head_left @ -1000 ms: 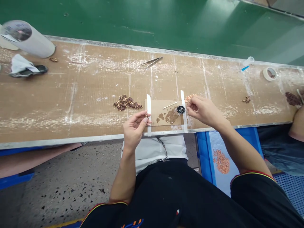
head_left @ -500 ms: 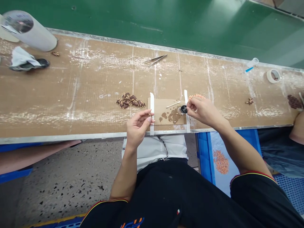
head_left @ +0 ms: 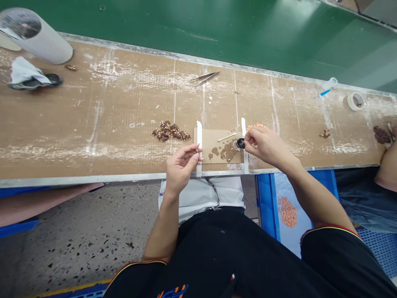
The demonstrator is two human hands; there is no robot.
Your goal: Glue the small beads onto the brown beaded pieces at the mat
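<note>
A: What lies at the far left of the bench?

B: A white roll on its side, with a crumpled cloth just in front of it. A wide bare stretch of board runs rightward from there to a heap of dark brown parts. Tweezers lie near the far edge, well apart from both hands.

A: How is the left hand posed?

B: Forearm rising from the lap, wrist at the bench's near edge, palm turned up. Thumb and forefinger are pinched shut on 1 small brown part, held just beside the left of 2 white tape strips that fasten a cardboard pad.

A: And the right hand?

B: It comes in from the right, knuckles up, fingers curled over the pad's right edge. Its fingertips are closed beside a small black round piece; whether they grip anything cannot be told. A swab lies on the pad, and a pile of copper-coloured bits sits just behind the hand.

A: What is further right?

B: Open board, then a tape roll near the far edge. Below the bench, a blue bin holds more copper bits.
</note>
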